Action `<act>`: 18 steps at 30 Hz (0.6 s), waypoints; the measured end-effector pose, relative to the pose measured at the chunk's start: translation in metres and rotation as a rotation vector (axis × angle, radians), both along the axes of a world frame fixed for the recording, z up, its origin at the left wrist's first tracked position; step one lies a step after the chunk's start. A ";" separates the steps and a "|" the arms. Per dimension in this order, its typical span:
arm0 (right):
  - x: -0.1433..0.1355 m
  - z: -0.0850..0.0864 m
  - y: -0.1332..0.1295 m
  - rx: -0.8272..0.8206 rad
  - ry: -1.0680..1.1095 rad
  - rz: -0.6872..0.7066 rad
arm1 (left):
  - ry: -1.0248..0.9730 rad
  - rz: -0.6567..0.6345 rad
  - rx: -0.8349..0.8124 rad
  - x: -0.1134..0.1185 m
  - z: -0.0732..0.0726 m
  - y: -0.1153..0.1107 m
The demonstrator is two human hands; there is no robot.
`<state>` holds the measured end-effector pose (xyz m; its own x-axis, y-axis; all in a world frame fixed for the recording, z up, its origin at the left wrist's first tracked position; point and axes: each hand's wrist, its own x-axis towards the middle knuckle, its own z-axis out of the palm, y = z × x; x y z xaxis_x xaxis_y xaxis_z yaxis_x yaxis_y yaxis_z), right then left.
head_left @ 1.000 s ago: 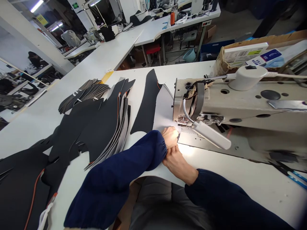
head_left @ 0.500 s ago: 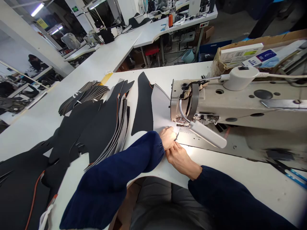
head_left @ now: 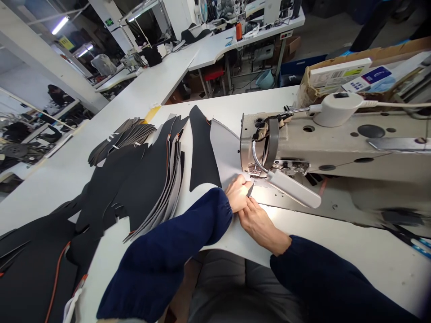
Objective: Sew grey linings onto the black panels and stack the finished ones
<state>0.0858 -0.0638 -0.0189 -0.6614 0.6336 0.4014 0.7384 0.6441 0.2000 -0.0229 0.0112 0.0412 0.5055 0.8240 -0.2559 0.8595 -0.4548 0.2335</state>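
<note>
as they pinch the fabric (head_left: 227,148), both hands (head_left: 247,206) curl nearly closed.

Near the middle there are one left hand (head_left: 237,194), one right hand (head_left: 261,225) and one sewing machine (head_left: 336,141); at right, one open carton (head_left: 305,92) with two printed boxes (head_left: 340,73) inside. Far off are one orange thread cone (head_left: 239,32), one pale blue bucket (head_left: 265,79), one red stool (head_left: 214,74) and, toward the left, one green sign (head_left: 109,22).
</note>
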 end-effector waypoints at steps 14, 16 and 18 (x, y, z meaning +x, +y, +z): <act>0.011 -0.008 0.015 -0.014 0.040 -0.081 | 0.127 -0.079 0.026 0.005 0.007 -0.011; 0.015 -0.007 0.019 0.000 0.065 -0.088 | 0.120 -0.059 0.039 0.003 0.008 -0.013; 0.018 -0.008 0.021 0.015 0.086 -0.090 | 0.137 -0.040 0.064 -0.002 0.009 -0.016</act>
